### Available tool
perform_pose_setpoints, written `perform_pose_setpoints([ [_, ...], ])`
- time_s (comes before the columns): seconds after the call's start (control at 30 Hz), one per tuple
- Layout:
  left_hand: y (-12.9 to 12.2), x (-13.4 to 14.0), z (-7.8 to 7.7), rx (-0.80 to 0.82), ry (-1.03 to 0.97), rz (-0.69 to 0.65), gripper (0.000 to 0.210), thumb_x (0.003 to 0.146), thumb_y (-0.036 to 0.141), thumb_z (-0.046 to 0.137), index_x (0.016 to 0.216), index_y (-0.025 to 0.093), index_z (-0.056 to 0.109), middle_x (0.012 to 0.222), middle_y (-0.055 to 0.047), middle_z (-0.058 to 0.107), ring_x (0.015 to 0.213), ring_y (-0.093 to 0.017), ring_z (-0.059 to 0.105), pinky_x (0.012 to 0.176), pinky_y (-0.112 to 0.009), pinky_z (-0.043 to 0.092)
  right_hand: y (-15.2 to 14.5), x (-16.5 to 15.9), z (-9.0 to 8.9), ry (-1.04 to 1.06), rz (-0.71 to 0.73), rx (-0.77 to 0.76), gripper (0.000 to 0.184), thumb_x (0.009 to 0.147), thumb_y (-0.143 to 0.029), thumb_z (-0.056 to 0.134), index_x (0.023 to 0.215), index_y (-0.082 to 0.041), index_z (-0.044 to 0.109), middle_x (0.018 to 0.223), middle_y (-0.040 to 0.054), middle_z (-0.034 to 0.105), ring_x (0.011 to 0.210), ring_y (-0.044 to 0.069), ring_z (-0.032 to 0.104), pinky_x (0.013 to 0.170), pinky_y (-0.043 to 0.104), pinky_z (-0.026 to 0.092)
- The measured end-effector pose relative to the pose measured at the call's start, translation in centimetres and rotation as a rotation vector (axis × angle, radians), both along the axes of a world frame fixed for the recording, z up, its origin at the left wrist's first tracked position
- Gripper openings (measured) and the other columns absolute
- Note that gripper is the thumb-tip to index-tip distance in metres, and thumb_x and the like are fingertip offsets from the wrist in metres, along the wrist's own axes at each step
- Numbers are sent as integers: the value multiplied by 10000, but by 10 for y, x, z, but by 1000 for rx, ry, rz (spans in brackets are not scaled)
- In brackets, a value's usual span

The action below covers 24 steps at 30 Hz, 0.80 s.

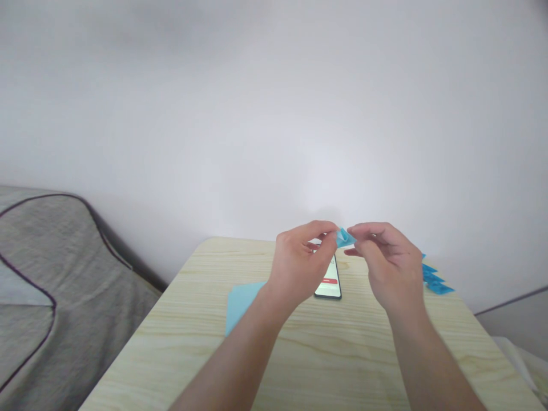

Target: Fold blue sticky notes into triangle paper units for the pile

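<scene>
The small folded blue paper (343, 238), near the smartphone's (328, 290) far end, is pinched in your left hand (299, 257); whether your right hand (394, 262) grips it, I can't tell. Phone's right: folded pieces (439, 287), seemingly done; left: flat paper (240, 302), unworked.

table (338, 359): phone (327, 289), paper (243, 302), folded pieces (436, 282)

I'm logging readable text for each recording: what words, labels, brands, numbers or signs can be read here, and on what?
"2", small and apparently so, on the phone screen; the left hand covers part of that screen.
Red bar on the screen: pale marking, too small to read.
No writing can be made out on the folded paper or the blue sheet.
</scene>
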<state>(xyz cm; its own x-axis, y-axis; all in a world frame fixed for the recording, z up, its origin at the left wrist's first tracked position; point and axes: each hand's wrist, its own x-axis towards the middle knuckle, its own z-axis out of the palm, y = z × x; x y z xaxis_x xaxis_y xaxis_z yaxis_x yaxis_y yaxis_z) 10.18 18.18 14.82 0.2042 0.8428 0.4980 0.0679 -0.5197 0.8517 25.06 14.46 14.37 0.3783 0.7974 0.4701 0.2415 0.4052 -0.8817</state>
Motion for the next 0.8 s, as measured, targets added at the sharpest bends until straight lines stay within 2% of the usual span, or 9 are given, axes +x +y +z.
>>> perform_pose_setpoints([
  [0.13, 0, 1, 0, 13, -48, 34, 155, 918, 259, 626, 944, 228, 775, 965, -8, 773, 890, -166, 707, 786, -261, 588, 2, 2, -1, 77, 71, -50, 63, 848, -227, 656, 824, -220, 713, 1015, 35, 711, 929, 209, 681, 724, 348, 654],
  [0.27, 0, 2, 0, 13, -45, 31, 154, 911, 229, 622, 940, 232, 773, 945, 9, 771, 867, -141, 707, 765, -232, 589, 7, 3, -5, 122, 88, -124, 49, 817, -249, 695, 799, -208, 714, 981, 31, 714, 868, 190, 681, 686, 330, 658],
  [0.57, 1, -6, 5, 32, 22, -71, 147, 913, 185, 614, 942, 216, 755, 931, 11, 757, 894, -137, 685, 874, -266, 529, 7, 14, -3, 302, 300, -233, 248, 746, -278, 815, 923, -230, 648, 824, -15, 670, 784, 168, 649, 687, 392, 669],
  [0.8, 1, -7, 7, 14, 26, -141, 151, 937, 200, 580, 998, 211, 718, 975, -8, 734, 906, -139, 663, 866, -274, 515, 6, 17, 2, 276, 382, -302, 294, 774, -320, 825, 1022, -216, 707, 880, 19, 702, 794, 183, 675, 733, 412, 663],
])
